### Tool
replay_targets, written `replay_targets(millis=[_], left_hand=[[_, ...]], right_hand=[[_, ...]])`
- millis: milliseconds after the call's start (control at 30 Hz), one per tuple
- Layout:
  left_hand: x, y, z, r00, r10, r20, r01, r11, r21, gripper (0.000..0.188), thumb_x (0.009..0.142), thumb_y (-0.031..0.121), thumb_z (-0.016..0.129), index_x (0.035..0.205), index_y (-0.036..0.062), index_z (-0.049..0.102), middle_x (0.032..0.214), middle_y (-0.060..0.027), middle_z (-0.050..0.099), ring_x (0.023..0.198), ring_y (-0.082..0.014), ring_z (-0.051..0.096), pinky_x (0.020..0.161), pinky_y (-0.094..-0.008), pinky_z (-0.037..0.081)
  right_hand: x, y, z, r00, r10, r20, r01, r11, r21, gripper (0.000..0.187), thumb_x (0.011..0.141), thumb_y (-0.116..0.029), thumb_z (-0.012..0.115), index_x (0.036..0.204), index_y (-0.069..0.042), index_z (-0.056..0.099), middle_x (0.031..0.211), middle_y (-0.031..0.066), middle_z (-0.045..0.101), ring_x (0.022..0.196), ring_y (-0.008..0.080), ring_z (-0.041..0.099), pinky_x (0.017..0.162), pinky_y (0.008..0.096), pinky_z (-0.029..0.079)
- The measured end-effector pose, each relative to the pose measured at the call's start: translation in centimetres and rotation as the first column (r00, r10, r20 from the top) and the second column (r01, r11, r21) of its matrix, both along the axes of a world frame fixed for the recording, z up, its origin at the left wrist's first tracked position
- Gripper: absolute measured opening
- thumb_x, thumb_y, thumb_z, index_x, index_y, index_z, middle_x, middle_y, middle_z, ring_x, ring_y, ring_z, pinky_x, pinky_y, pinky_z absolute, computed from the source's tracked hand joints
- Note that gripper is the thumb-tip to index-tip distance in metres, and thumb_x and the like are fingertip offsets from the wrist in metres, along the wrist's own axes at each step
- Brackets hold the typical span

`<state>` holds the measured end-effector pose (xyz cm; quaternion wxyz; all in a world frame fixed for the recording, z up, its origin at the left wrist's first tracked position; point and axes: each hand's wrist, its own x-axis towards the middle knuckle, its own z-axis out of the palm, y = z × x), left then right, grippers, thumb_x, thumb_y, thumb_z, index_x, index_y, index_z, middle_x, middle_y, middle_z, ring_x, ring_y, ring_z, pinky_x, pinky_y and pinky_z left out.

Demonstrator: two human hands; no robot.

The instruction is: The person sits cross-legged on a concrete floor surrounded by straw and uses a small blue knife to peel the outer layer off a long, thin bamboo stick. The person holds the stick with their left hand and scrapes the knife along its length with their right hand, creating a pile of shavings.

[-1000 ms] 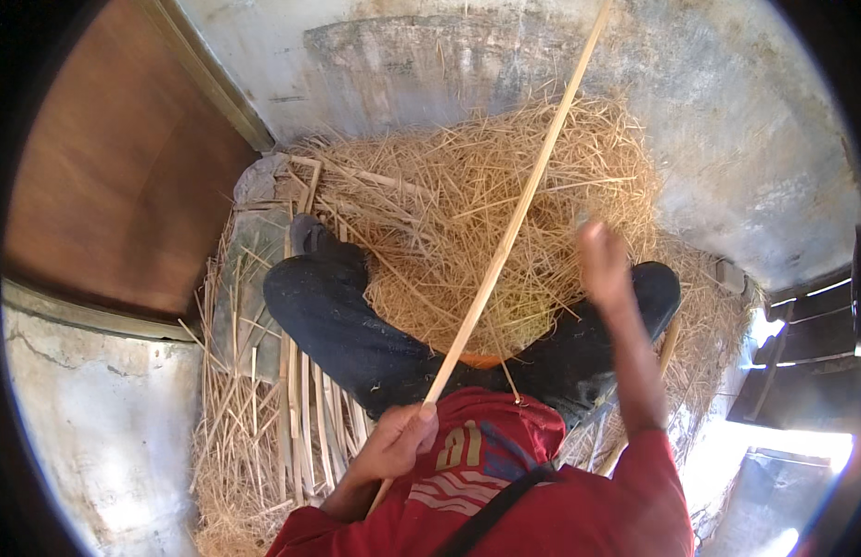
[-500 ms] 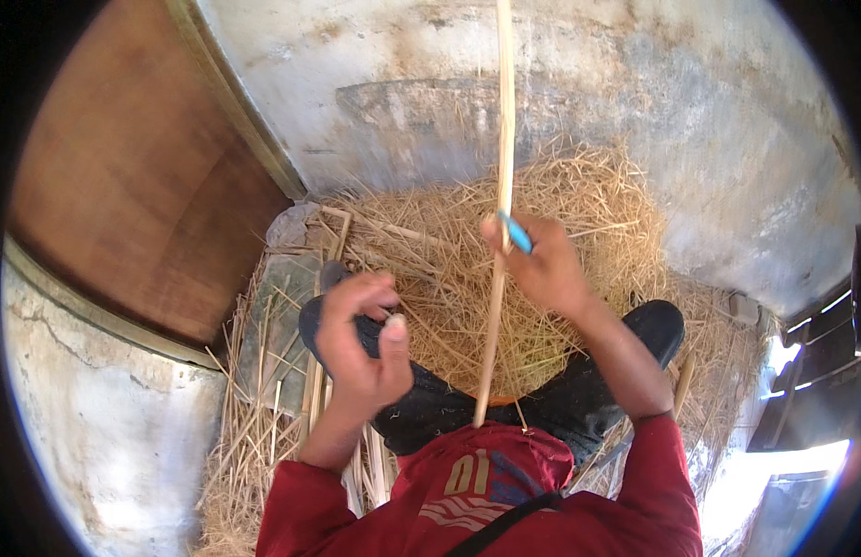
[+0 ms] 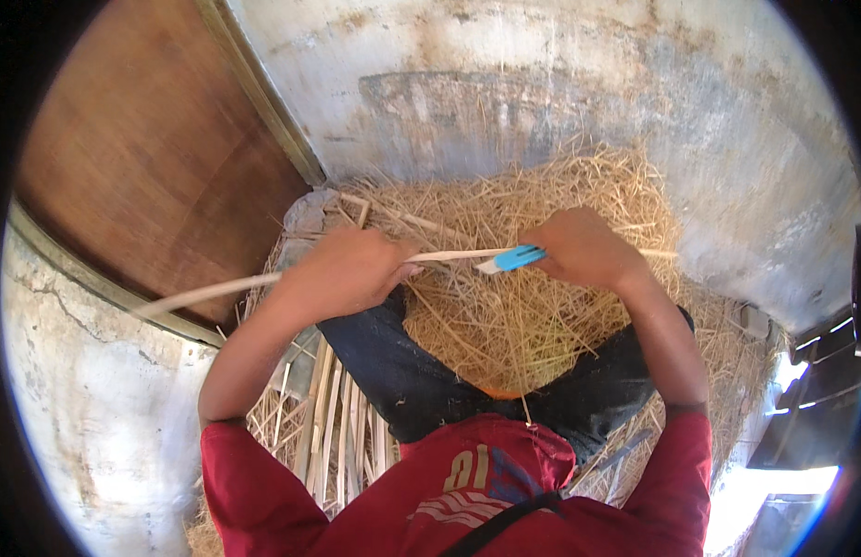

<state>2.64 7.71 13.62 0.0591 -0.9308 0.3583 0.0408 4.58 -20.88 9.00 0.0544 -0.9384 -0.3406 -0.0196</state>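
A long pale bamboo strip (image 3: pixel 458 254) lies crosswise in front of me, its left part curving down toward the wall. My left hand (image 3: pixel 349 269) is closed around it left of the middle. My right hand (image 3: pixel 583 249) is closed too, gripping a blue utility knife (image 3: pixel 520 258) whose pale tip points left. The strip passes behind the knife and through my right hand, and its end sticks out beyond the knuckles. How the right fingers share knife and strip is hidden.
Loose straw and shavings (image 3: pixel 477 325) cover the floor between my legs. Several split strips (image 3: pixel 342 418) lie by my left thigh. A stained wall (image 3: pixel 504 102) stands ahead, a brown door panel (image 3: pixel 152 167) at the left. Dark slats (image 3: pixel 811 408) are at the right.
The strip has turned from pointing away from me to lying crosswise. My left hand, free before, now grips it. My right hand has shifted slightly right with the knife.
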Motion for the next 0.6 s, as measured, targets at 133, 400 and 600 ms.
replay_targets(millis=[133, 400, 600], left_hand=[[0.8, 0.6, -9.8, 0.75, -0.097, -0.654, -0.377, 0.751, -0.543, 0.026, 0.097, 0.026, 0.045, 0.087, 0.0047, 0.056, 0.053, -0.0039, 0.048, 0.04, -0.0157, 0.045, 0.043, -0.0261, 0.037], [-3.5, -3.4, -13.1, 0.151, -0.536, -0.831, -0.953, 0.146, -0.267, 0.02, 0.1, 0.022, 0.039, 0.104, 0.0061, 0.051, 0.058, 0.003, 0.039, 0.04, -0.0048, 0.027, 0.041, -0.0193, 0.026], [-6.0, -4.6, -13.2, 0.064, -0.725, -0.686, -0.973, 0.108, -0.205, 0.027, 0.098, 0.015, 0.041, 0.12, -0.0001, 0.044, 0.062, -0.0003, 0.044, 0.038, -0.004, 0.031, 0.04, -0.0203, 0.026]], right_hand=[[-0.4, -1.6, -2.1, 0.956, -0.24, 0.168, 0.175, 0.929, 0.327, 0.019, 0.078, -0.028, 0.067, 0.087, -0.013, 0.061, 0.067, 0.0104, 0.061, 0.064, 0.0293, 0.062, 0.058, 0.0401, 0.048], [-4.7, 2.0, -8.7, 0.965, -0.257, 0.053, 0.211, 0.881, 0.424, 0.046, 0.078, -0.051, 0.067, 0.078, -0.007, 0.057, 0.057, 0.0101, 0.054, 0.053, 0.03, 0.058, 0.05, 0.0392, 0.044], [-2.8, 2.9, -11.9, 0.916, -0.374, 0.147, 0.218, 0.771, 0.598, 0.057, 0.081, -0.06, 0.058, 0.064, -0.006, 0.054, 0.051, 0.0127, 0.053, 0.046, 0.0312, 0.057, 0.044, 0.0414, 0.045]])
